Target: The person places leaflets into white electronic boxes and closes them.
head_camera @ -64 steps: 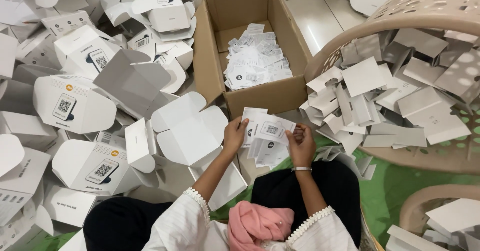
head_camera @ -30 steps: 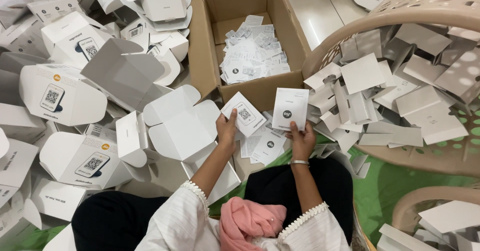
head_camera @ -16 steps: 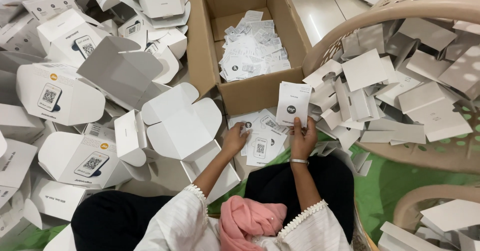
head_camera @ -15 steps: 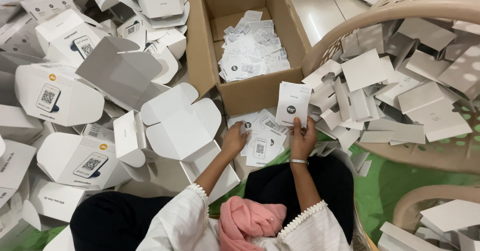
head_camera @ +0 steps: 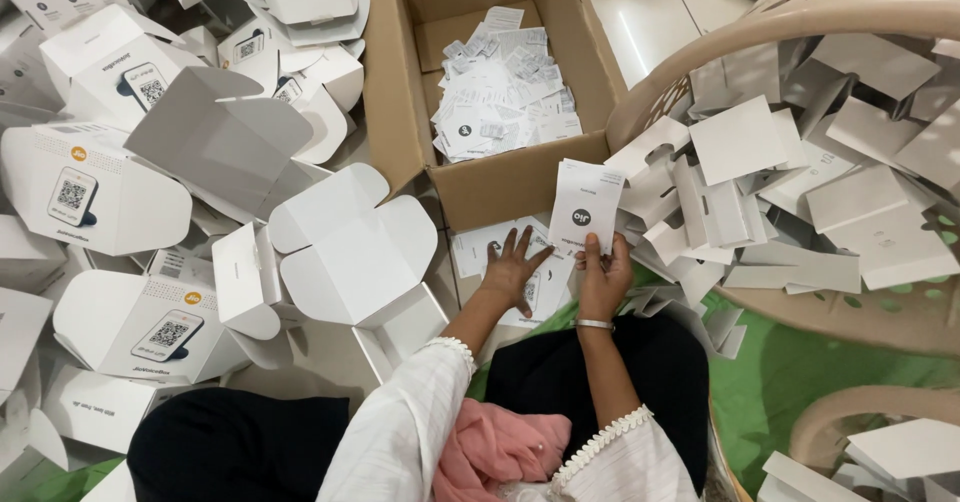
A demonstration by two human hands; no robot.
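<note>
Leaflets [head_camera: 500, 252] on the floor lie flat under my left hand [head_camera: 512, 270], fingers now spread wide where half a second ago they curled, pinning the loose pile. My right hand [head_camera: 603, 277] still pinches one white leaflet [head_camera: 584, 204] upright, just before the cardboard box [head_camera: 500, 182], beside the basket [head_camera: 700, 72].

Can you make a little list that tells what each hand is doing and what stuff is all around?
left hand: flat, fingers spread, pressing on loose white leaflets on the floor
right hand: holding a white leaflet upright by its lower edge
cardboard box: open, in front of the hands, more leaflets inside
beige basket: on the right, tipped, white card inserts spilling out
white printed cartons: piled on the left, flaps open
green mat: under the basket
</note>
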